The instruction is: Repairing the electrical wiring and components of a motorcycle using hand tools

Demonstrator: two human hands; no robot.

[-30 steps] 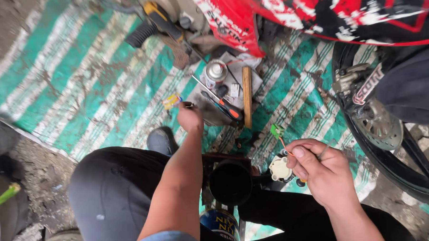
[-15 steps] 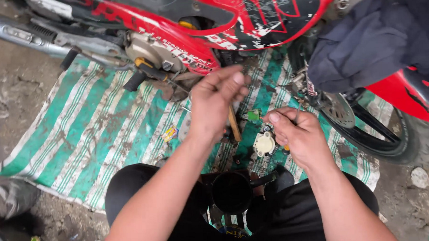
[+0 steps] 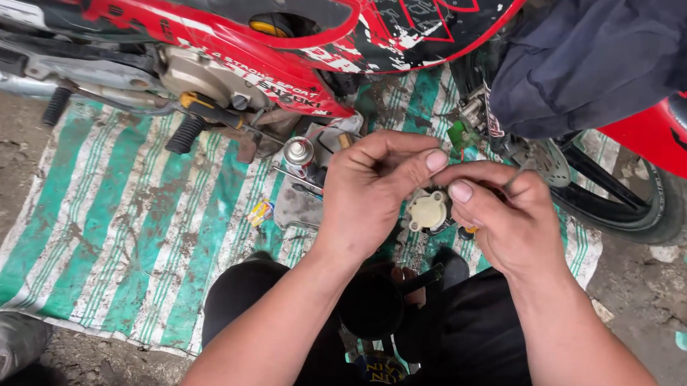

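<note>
My left hand [image 3: 370, 196] and my right hand [image 3: 504, 218] meet in front of me over a small cream-coloured round part [image 3: 426, 211]. Fingers of both hands close around the part, with the thumbs nearly touching above it. A green connector piece [image 3: 459, 135] shows just beyond my fingertips. Below my hands a black cup-shaped part [image 3: 372, 305] rests between my knees, which are in dark trousers.
A red motorcycle [image 3: 224, 37] lies across the top, its wheel [image 3: 625, 198] at right under a dark cloth [image 3: 605, 47]. A dirty green-and-white striped mat [image 3: 124, 223] covers the ground. A spray can [image 3: 298, 153] and tools lie by the engine.
My left hand came back from the tools on the mat and joined my right hand on the cream part. The view tilted up toward the motorcycle.
</note>
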